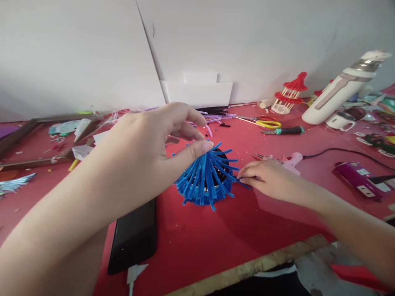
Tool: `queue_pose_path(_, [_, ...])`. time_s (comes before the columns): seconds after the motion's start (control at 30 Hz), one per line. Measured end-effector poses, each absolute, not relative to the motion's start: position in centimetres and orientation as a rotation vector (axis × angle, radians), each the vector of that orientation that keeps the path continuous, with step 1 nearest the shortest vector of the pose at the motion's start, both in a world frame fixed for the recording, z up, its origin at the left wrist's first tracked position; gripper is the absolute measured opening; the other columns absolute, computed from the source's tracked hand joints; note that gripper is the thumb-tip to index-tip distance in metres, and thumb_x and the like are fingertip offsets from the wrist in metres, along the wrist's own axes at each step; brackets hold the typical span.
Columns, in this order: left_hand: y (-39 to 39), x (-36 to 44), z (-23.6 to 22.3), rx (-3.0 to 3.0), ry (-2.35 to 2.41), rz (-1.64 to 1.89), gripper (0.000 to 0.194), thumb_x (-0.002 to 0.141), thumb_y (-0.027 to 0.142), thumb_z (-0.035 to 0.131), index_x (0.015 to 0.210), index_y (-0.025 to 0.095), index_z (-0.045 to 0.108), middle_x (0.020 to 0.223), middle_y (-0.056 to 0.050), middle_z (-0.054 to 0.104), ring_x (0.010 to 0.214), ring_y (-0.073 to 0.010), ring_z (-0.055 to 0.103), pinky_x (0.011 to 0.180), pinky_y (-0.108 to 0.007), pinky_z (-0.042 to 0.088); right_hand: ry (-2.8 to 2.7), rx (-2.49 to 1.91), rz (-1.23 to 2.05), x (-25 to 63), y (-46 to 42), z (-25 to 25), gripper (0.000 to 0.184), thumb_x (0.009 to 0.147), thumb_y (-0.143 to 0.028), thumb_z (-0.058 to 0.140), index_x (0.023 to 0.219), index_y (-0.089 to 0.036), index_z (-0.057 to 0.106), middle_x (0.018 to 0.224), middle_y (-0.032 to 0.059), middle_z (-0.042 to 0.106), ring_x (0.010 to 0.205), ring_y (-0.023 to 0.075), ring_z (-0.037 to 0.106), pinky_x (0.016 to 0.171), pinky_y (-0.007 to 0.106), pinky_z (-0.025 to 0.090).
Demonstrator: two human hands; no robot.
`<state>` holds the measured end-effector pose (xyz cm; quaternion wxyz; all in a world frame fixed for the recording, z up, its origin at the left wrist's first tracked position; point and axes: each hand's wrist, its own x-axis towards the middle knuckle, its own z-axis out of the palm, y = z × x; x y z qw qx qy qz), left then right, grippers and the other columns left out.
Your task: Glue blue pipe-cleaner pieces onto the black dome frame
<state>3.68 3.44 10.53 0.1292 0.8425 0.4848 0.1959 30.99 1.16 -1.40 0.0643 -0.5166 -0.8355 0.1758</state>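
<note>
A cone of blue pipe cleaners [202, 174] stands on the red table, its strands fanning down from a peak over a dark round form and a blue fuzzy base. My left hand [160, 139] hovers over its top left side. The thumb tip lies at the peak, and a gap shows between thumb and index finger; whether the thumb touches the peak I cannot tell. To the right of the cone, my right hand [267, 179] pinches a short blue pipe cleaner [245, 185] low by the table. Part of the cone's left side is hidden behind my left hand.
A black phone [134, 234] with a white cable lies front left. Behind my right hand are a pink glue gun [293, 162], yellow-handled scissors [268, 122] and a green-black cutter [288, 130]. A white bottle [336, 96], a mug [339, 121] and a red-roofed model [288, 96] stand back right.
</note>
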Motion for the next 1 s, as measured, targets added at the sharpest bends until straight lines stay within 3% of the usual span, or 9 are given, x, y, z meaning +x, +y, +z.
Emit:
queue_pose_path(0.17, [3.7, 3.2, 9.8, 2.56, 1.389, 0.711, 0.025, 0.094, 0.05, 0.06, 0.113, 0.036, 0.067, 0.102, 0.007, 0.077, 0.094, -0.0215, 0.072, 0.073, -0.033, 0.052, -2.358, -1.582, 0.628, 31.6, 1.9, 2.0, 0.03, 0.097, -0.04, 0.054, 0.097, -0.023, 0.079, 0.102, 0.0058, 0.078, 0.089, 0.0191, 0.072, 0.078, 0.031, 0.053])
queue_pose_path(0.37, [3.9, 3.2, 9.5, 2.627, 1.294, 0.801, 0.026, 0.093, 0.05, 0.062, 0.113, 0.036, 0.069, 0.107, 0.007, 0.077, 0.09, -0.0208, 0.072, 0.069, -0.032, 0.049, -2.381, -1.744, 0.747, 31.0, 3.2, 2.8, 0.018, 0.087, -0.026, 0.062, 0.093, -0.027, 0.079, 0.089, 0.0003, 0.08, 0.08, 0.0188, 0.072, 0.072, 0.031, 0.049])
queue_pose_path(0.5, [3.8, 3.4, 9.4, 2.636, 1.241, 0.839, 0.024, 0.093, 0.047, 0.062, 0.112, 0.035, 0.07, 0.109, 0.008, 0.076, 0.092, -0.0201, 0.073, 0.077, -0.031, 0.053, -2.516, -1.688, 0.77, 30.7, 3.2, 0.6, 0.026, 0.094, -0.032, 0.056, 0.083, -0.024, 0.078, 0.094, 0.004, 0.078, 0.08, 0.0184, 0.07, 0.072, 0.031, 0.047])
queue_pose_path(0.63, [3.7, 3.7, 9.6, 2.629, 1.154, 0.917, 0.019, 0.092, 0.04, 0.066, 0.108, 0.031, 0.072, 0.104, 0.006, 0.077, 0.093, -0.0202, 0.074, 0.085, -0.032, 0.056, -2.443, -1.702, 0.758, 31.6, 3.3, -0.8, 0.031, 0.098, -0.038, 0.05, 0.098, -0.024, 0.078, 0.105, 0.0065, 0.078, 0.09, 0.0206, 0.071, 0.077, 0.032, 0.051])
queue_pose_path(0.77, [3.3, 3.7, 9.9, 2.691, 1.009, 1.063, 0.009, 0.096, 0.032, 0.064, 0.1, 0.027, 0.071, 0.097, 0.005, 0.077, 0.085, -0.0143, 0.072, 0.074, -0.024, 0.055, -2.258, -1.642, 0.886, 32.4, 3.6, -0.7, 0.025, 0.094, -0.04, 0.058, 0.104, -0.028, 0.078, 0.105, 0.0036, 0.08, 0.095, 0.0222, 0.074, 0.084, 0.035, 0.057])
queue_pose_path(0.83, [3.2, 3.7, 9.9, 2.724, 0.957, 1.105, 0.008, 0.097, 0.03, 0.064, 0.098, 0.026, 0.071, 0.094, 0.005, 0.077, 0.081, -0.0125, 0.071, 0.072, -0.022, 0.055, -2.061, -1.552, 0.853, 32.2, 3.5, 0.3, 0.026, 0.092, -0.042, 0.062, 0.107, -0.027, 0.078, 0.095, 0.0037, 0.08, 0.086, 0.0199, 0.075, 0.08, 0.034, 0.059])
queue_pose_path(0.93, [3.2, 3.7, 9.6, 2.736, 0.894, 1.085, 0.003, 0.095, 0.025, 0.067, 0.096, 0.025, 0.069, 0.091, 0.006, 0.076, 0.08, -0.0112, 0.071, 0.075, -0.021, 0.056, -1.719, -1.32, 0.826, 30.7, 2.7, 2.8, 0.032, 0.088, -0.041, 0.073, 0.117, -0.028, 0.07, 0.08, -0.0007, 0.076, 0.061, 0.0132, 0.068, 0.061, 0.028, 0.057])
queue_pose_path(1.0, [3.3, 3.9, 9.3, 2.7, 0.866, 1.056, 0.009, 0.093, 0.027, 0.07, 0.101, 0.025, 0.069, 0.095, 0.006, 0.077, 0.085, -0.0118, 0.072, 0.079, -0.021, 0.058, -1.6, -1.14, 0.906, 29.2, 2.2, 4.7, 0.028, 0.082, -0.038, 0.081, 0.105, -0.026, 0.069, 0.069, -0.0046, 0.071, 0.052, 0.0102, 0.063, 0.05, 0.023, 0.052])
